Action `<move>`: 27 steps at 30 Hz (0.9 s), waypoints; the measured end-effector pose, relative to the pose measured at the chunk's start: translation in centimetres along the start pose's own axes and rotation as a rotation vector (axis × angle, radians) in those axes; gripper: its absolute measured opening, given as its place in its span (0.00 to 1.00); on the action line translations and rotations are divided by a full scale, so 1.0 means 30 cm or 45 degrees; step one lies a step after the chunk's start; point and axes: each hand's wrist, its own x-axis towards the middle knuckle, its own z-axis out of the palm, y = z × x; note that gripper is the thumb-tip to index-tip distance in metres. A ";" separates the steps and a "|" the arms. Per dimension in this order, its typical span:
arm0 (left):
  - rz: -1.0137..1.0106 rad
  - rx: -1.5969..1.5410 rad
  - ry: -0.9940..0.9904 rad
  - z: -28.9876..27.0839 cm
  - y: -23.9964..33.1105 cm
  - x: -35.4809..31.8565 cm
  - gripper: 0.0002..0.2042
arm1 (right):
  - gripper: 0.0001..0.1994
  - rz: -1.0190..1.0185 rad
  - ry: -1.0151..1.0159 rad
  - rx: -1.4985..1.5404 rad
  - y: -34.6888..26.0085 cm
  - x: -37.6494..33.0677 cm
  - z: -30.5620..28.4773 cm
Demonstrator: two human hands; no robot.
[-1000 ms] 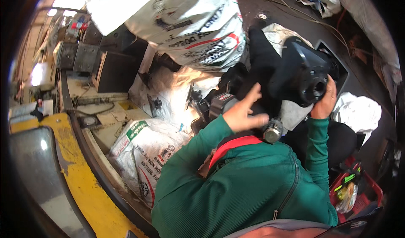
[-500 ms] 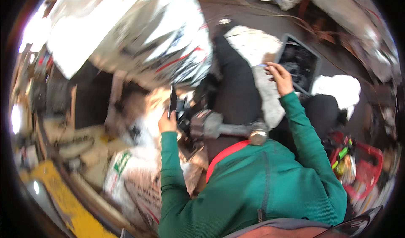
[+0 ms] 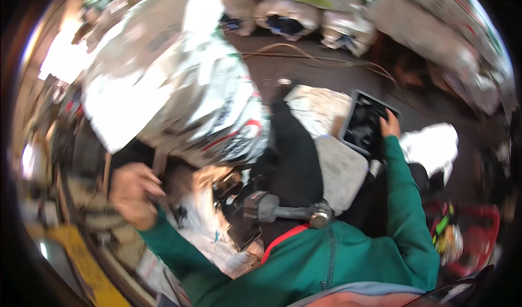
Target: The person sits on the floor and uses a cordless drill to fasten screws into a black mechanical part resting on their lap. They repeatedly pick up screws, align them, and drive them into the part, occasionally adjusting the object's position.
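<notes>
My right hand (image 3: pixel 389 125) reaches into a grey-rimmed tray (image 3: pixel 345 135) of small black pieces (image 3: pixel 365 123), at its right side; its fingertips are partly hidden among them. My left hand (image 3: pixel 133 194) is raised at the left, below the big white sack (image 3: pixel 179 89), and smeared by motion; nothing shows clearly in it. Across my lap lies a grey power tool (image 3: pixel 283 211) with a round metal head. Dark shiny pieces (image 3: pixel 244 236) lie left of it on pale sheeting. A grey flat pad (image 3: pixel 341 171) rests by my leg, below a stained white cloth (image 3: pixel 318 108).
A red basket (image 3: pixel 481 242) with a yellow-green item stands at the right. A white bundle (image 3: pixel 433 150) lies beside the tray. Several filled sacks (image 3: pixel 288 17) line the back, with a cord (image 3: pixel 326 61) before them. A yellow beam (image 3: pixel 81 263) runs along the lower left.
My left hand has swung out left, away from the dark piece it held near my lap. My right hand has moved from over the cloth into the tray. The view has shifted, showing more sacks.
</notes>
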 end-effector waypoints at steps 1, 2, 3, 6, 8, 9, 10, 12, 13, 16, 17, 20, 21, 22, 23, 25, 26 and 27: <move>-0.079 0.023 0.319 -0.039 0.094 0.094 0.13 | 0.24 0.137 -0.047 0.126 -0.003 0.007 0.014; -0.028 0.314 0.412 -0.074 0.123 0.235 0.13 | 0.23 0.186 -0.113 0.086 -0.004 0.013 0.028; 0.002 0.205 0.313 -0.095 0.112 0.386 0.14 | 0.21 0.221 -0.156 -0.070 -0.004 0.024 0.034; -0.447 0.858 -0.164 -0.045 -0.050 0.723 0.20 | 0.16 0.249 -0.127 -0.059 -0.013 0.024 0.041; -0.592 1.411 -0.626 0.058 -0.228 0.812 0.34 | 0.15 0.268 -0.087 -0.111 -0.026 0.018 0.027; -0.654 1.442 -0.792 0.114 -0.310 0.797 0.29 | 0.15 0.252 -0.044 -0.143 -0.033 0.015 0.016; -0.676 1.339 -1.042 0.173 -0.377 0.773 0.31 | 0.14 0.244 -0.010 -0.205 -0.039 0.016 0.003; -0.562 1.621 -1.246 0.289 -0.459 0.687 0.34 | 0.14 0.261 0.148 -0.086 -0.040 0.015 -0.031; -0.632 1.669 -1.073 0.307 -0.465 0.657 0.32 | 0.14 0.280 0.223 -0.038 -0.036 0.017 -0.046; -0.791 1.606 -0.895 0.330 -0.415 0.587 0.25 | 0.16 0.316 0.393 0.117 0.013 0.012 -0.090; -0.817 1.656 -0.912 0.320 -0.388 0.589 0.22 | 0.16 0.381 0.434 0.203 0.036 0.014 -0.098; -0.773 1.769 -0.960 0.320 -0.355 0.594 0.18 | 0.17 0.659 0.440 0.664 0.108 0.006 -0.105; -0.758 1.816 -1.009 0.317 -0.364 0.596 0.17 | 0.17 0.911 0.445 1.020 0.132 -0.007 -0.105; -0.701 1.707 -0.972 0.303 -0.380 0.601 0.17 | 0.17 0.956 0.477 1.078 0.151 -0.014 -0.102; -0.653 1.552 -1.027 0.283 -0.402 0.608 0.18 | 0.17 1.025 0.475 1.196 0.171 -0.029 -0.105; -0.621 1.177 -1.182 0.207 -0.442 0.624 0.19 | 0.17 1.138 0.447 1.431 0.200 -0.060 -0.112; -0.554 1.121 -1.208 0.167 -0.454 0.642 0.21 | 0.16 1.179 0.431 1.554 0.210 -0.070 -0.117; -0.498 0.969 -1.084 0.116 -0.454 0.661 0.21 | 0.16 1.268 0.461 1.644 0.216 -0.084 -0.125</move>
